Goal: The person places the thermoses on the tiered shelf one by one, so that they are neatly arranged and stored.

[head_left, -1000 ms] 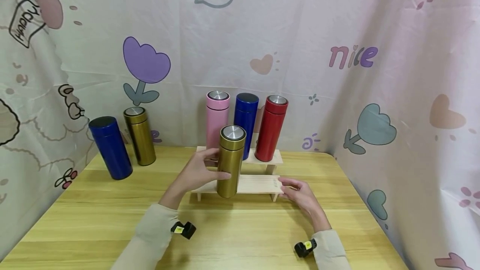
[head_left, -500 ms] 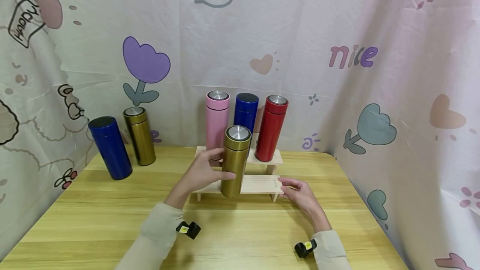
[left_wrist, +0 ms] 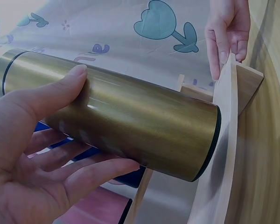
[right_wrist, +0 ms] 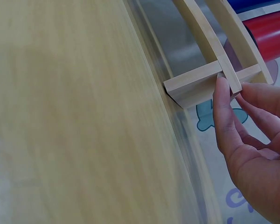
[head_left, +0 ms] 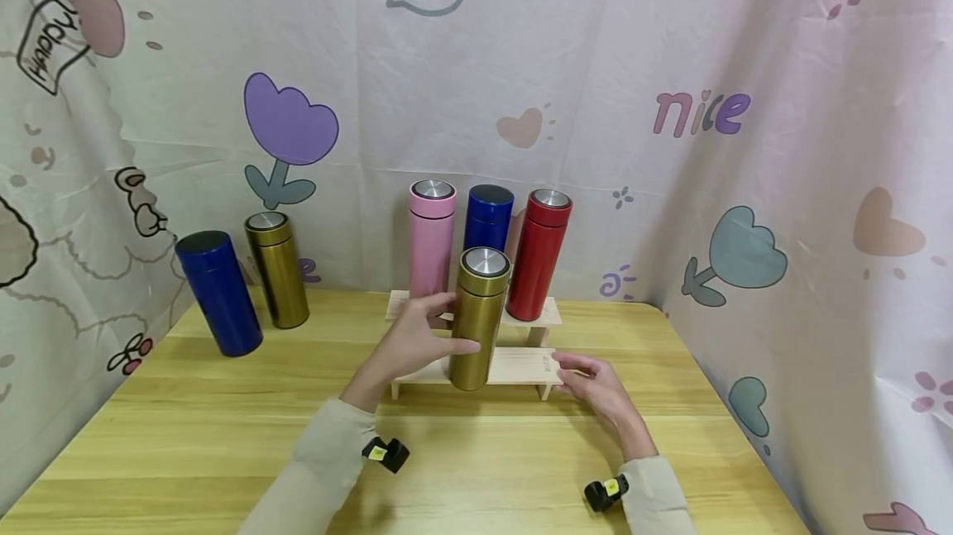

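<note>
My left hand point(head_left: 417, 341) grips a gold thermos bottle point(head_left: 480, 316) round its side, thumb along the front. The bottle is nearly upright, its silver lid on top and its base close over the lower step of a two-tier wooden stand point(head_left: 524, 365). In the left wrist view the bottle's dark base rim point(left_wrist: 213, 144) overlaps the step. My right hand point(head_left: 601, 390) pinches the right end of the lower step between thumb and fingers, seen also on the step's end point(right_wrist: 231, 77) in the right wrist view.
On the upper step stand a pink bottle point(head_left: 430, 246), a blue bottle point(head_left: 488, 221) partly hidden behind the held one, and a red bottle point(head_left: 539, 258). Another blue bottle point(head_left: 219, 295) and a second gold bottle point(head_left: 279, 274) stand at the table's back left, before a printed curtain point(head_left: 596, 64).
My left hand has carried the gold bottle a little to the right along the lower step, so it now covers more of the blue bottle behind. The right hand has stayed put.
</note>
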